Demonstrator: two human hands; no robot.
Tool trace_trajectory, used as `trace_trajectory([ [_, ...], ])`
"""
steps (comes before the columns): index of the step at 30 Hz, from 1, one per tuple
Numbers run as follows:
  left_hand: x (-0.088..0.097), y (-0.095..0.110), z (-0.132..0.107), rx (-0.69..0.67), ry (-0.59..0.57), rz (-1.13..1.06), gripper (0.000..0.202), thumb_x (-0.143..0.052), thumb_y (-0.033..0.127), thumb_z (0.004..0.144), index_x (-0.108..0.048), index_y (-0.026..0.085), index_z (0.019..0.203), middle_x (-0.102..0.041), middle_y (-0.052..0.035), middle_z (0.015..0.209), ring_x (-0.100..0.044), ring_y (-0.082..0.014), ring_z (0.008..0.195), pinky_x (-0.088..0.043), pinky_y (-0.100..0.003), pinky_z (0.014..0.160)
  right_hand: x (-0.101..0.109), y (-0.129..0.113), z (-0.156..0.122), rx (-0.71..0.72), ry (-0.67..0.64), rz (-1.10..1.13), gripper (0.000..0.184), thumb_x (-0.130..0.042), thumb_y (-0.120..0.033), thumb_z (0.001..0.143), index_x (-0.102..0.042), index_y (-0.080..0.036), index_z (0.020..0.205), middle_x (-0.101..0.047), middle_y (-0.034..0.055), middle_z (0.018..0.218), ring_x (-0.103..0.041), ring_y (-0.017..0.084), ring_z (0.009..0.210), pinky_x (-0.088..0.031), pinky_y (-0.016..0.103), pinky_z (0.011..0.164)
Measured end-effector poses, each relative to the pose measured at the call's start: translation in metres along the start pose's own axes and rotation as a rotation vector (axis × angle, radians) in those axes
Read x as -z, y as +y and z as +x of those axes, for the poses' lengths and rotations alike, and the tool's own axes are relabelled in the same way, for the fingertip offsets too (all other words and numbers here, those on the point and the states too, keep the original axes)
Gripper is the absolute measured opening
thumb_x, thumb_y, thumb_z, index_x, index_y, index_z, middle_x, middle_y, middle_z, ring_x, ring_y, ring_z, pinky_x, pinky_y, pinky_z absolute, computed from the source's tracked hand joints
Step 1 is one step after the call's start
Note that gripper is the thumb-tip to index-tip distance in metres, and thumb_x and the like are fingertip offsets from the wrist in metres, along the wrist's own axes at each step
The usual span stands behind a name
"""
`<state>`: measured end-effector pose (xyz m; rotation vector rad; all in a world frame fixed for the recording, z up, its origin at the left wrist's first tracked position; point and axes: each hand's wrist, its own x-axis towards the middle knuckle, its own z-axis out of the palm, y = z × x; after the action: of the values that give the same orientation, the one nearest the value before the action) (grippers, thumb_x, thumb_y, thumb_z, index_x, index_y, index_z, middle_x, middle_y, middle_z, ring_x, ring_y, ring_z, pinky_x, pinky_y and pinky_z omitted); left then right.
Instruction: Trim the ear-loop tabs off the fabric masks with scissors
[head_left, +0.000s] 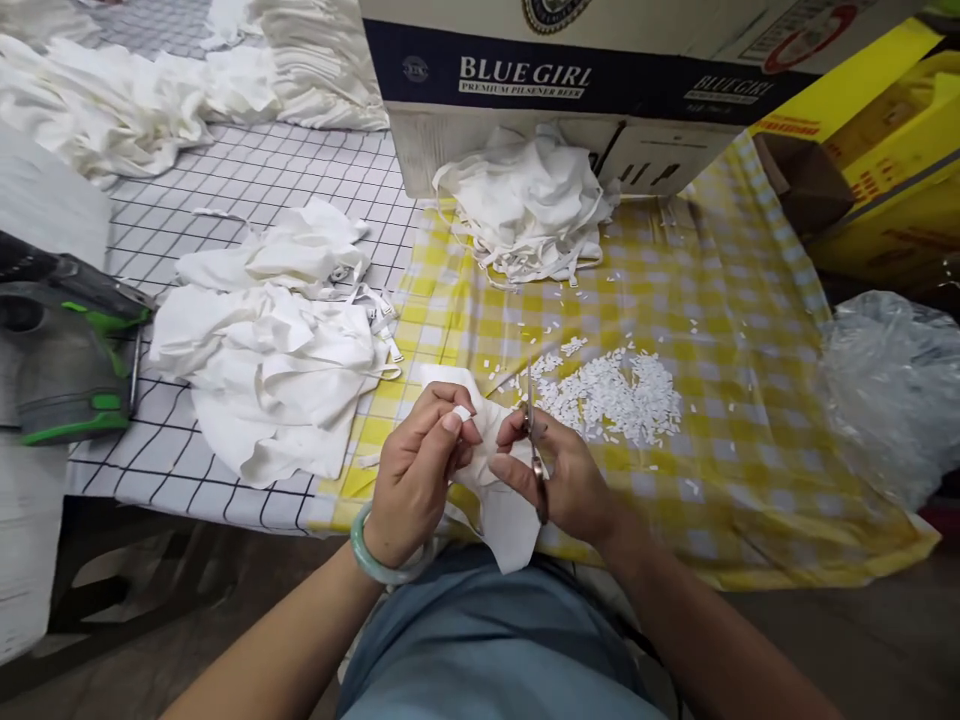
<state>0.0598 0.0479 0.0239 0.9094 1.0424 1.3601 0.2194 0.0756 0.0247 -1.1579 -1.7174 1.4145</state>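
Note:
Between my hands, at the near edge of the table, hangs a white cloth piece [508, 525]. My left hand [421, 465], with a pale green bangle [365, 550] at the wrist, pinches a bit of it between thumb and forefinger. My right hand [562, 475] has its fingers in the handles of a small pair of scissors [538, 465], blades pointing away from me. Just beyond lies a heap of tiny white cut pieces [619, 395]. A pile of white cloth pieces [262, 350] with straps and small tags rests to the left.
Another white cloth pile [529, 200] sits against a beer carton [630, 120] at the back. A grey and green appliance [71, 350] stands at left. Clear plastic bags [892, 390] and a yellow box [892, 170] are at right. A yellow checked cloth [750, 480] covers the table's right part.

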Motion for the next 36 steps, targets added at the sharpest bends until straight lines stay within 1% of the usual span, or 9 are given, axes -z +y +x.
trace_trajectory([
  [4,-0.006,-0.004,-0.001,-0.019,-0.042,0.159,0.029,-0.049,0.028,0.098,-0.063,0.018,0.075,-0.045,-0.0041,0.099,-0.044,-0.0121,0.073,-0.037,-0.026,0.059,0.021,-0.001,-0.004,0.154,0.040,-0.423,0.039,-0.075,-0.053,0.073,-0.053,-0.020,0.070,-0.054,0.0007,0.066,-0.047,0.016,0.067,-0.038,0.030,0.063],
  [7,-0.008,-0.005,-0.002,-0.048,-0.044,0.212,0.029,-0.049,0.029,0.097,-0.065,0.018,0.075,-0.048,-0.0070,0.100,-0.050,-0.0194,0.092,-0.045,-0.030,0.073,0.023,0.002,-0.004,0.167,0.026,-0.452,0.041,-0.077,-0.053,0.072,-0.053,-0.020,0.068,-0.055,0.0003,0.065,-0.048,0.016,0.066,-0.039,0.030,0.062],
  [13,-0.011,0.010,0.001,-0.075,-0.100,0.190,0.031,-0.049,0.025,0.097,-0.069,0.020,0.074,-0.057,-0.0091,0.109,-0.047,-0.0253,0.118,-0.042,-0.037,0.100,-0.029,0.015,0.004,0.052,0.090,0.169,0.028,-0.064,-0.046,0.084,-0.053,-0.021,0.081,-0.060,0.0011,0.077,-0.056,0.014,0.069,-0.047,0.028,0.063],
  [15,-0.011,0.015,0.003,-0.071,-0.071,0.158,0.031,-0.050,0.026,0.097,-0.070,0.020,0.074,-0.059,-0.0091,0.097,-0.049,-0.0249,0.114,-0.045,-0.035,0.094,-0.048,0.017,0.004,-0.027,0.075,0.371,0.029,-0.059,-0.048,0.086,-0.048,-0.022,0.078,-0.055,-0.0011,0.071,-0.052,0.012,0.062,-0.046,0.026,0.058],
  [17,-0.009,0.016,0.003,-0.037,-0.011,0.110,0.030,-0.052,0.027,0.096,-0.068,0.019,0.072,-0.056,-0.0077,0.090,-0.053,-0.0213,0.097,-0.047,-0.030,0.077,-0.053,0.016,0.002,-0.064,-0.008,0.440,0.030,-0.059,-0.049,0.084,-0.048,-0.022,0.080,-0.053,-0.0021,0.070,-0.049,0.011,0.059,-0.044,0.026,0.056],
  [20,-0.006,0.012,0.002,0.000,0.066,0.115,0.029,-0.054,0.029,0.095,-0.064,0.017,0.070,-0.051,-0.0067,0.096,-0.049,-0.0152,0.079,-0.042,-0.026,0.060,-0.033,0.011,-0.002,-0.048,-0.082,0.315,0.026,-0.062,-0.045,0.083,-0.051,-0.021,0.084,-0.053,-0.0019,0.071,-0.049,0.012,0.061,-0.044,0.026,0.057],
  [26,-0.008,0.003,-0.004,0.025,-0.053,0.191,0.031,-0.050,0.031,0.097,-0.060,0.017,0.071,-0.046,-0.0091,0.107,-0.048,-0.0212,0.100,-0.045,-0.027,0.069,0.019,0.004,-0.005,0.133,-0.053,-0.338,0.037,-0.070,-0.053,0.078,-0.055,-0.019,0.070,-0.056,0.0005,0.067,-0.048,0.016,0.067,-0.038,0.030,0.065],
  [30,-0.012,0.000,-0.005,0.018,-0.121,0.192,0.030,-0.048,0.030,0.097,-0.058,0.018,0.072,-0.045,-0.0087,0.107,-0.047,-0.0226,0.105,-0.045,-0.029,0.076,0.021,0.006,-0.008,0.156,-0.045,-0.480,0.044,-0.072,-0.057,0.074,-0.050,-0.020,0.064,-0.054,-0.0008,0.061,-0.045,0.014,0.061,-0.034,0.030,0.064],
  [36,-0.013,-0.002,-0.005,0.016,-0.155,0.225,0.029,-0.047,0.030,0.097,-0.058,0.018,0.072,-0.047,-0.0098,0.105,-0.046,-0.0241,0.103,-0.046,-0.031,0.079,0.021,0.007,-0.011,0.138,-0.045,-0.471,0.046,-0.074,-0.058,0.071,-0.050,-0.020,0.062,-0.055,-0.0020,0.058,-0.047,0.013,0.059,-0.034,0.030,0.065],
])
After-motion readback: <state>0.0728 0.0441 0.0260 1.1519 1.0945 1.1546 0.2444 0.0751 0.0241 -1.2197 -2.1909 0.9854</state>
